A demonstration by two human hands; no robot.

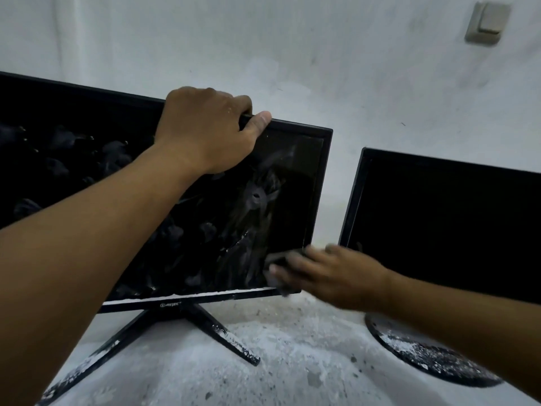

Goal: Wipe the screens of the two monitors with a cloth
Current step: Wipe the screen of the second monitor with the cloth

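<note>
left hand (205, 127) clamps the top edge of the left monitor (292, 177); right hand (328, 271), blurred, presses a dark cloth (281, 259) flat on its lower right screen corner. right monitor (439, 224) stands just beside, untouched. risks: a hard sideways stroke could tip the stand (222, 332) or knock the neighbour; gritty dust may scratch the screen.

Single view: wide-angle head camera, worn by the person, looking forward and down. Close range; both forearms enter from the lower edge. Faces a pale wall (292, 54) filling the upper frame; speckled counter (292, 361) across the bottom. Straight edges bow near the frame borders.
</note>
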